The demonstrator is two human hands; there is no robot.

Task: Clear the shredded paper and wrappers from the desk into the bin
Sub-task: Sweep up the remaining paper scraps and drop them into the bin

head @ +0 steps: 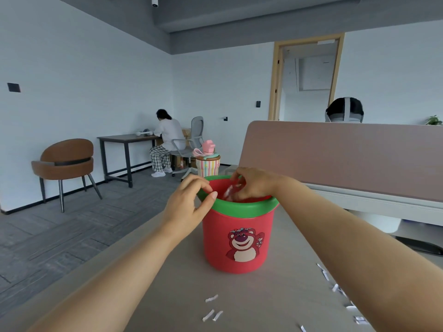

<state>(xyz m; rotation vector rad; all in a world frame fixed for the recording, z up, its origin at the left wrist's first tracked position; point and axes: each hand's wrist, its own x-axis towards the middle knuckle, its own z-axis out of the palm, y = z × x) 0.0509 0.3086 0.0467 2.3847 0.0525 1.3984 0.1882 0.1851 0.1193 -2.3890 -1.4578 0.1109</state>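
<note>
Right hand [254, 182] pinches a clear wrapper [231, 191] over the bin [237, 236]; left hand [189, 202] loosely curled, empty, at the rim. Paper shreds [212, 307] lie near, right hand nearer most.

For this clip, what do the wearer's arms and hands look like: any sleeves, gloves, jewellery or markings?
Both forearms are bare up to the frame edge, with no sleeves showing. The left hand and right hand wear no gloves, and no rings, watch or bracelets are visible. The left thumbnail is short and looks unpainted.
</note>
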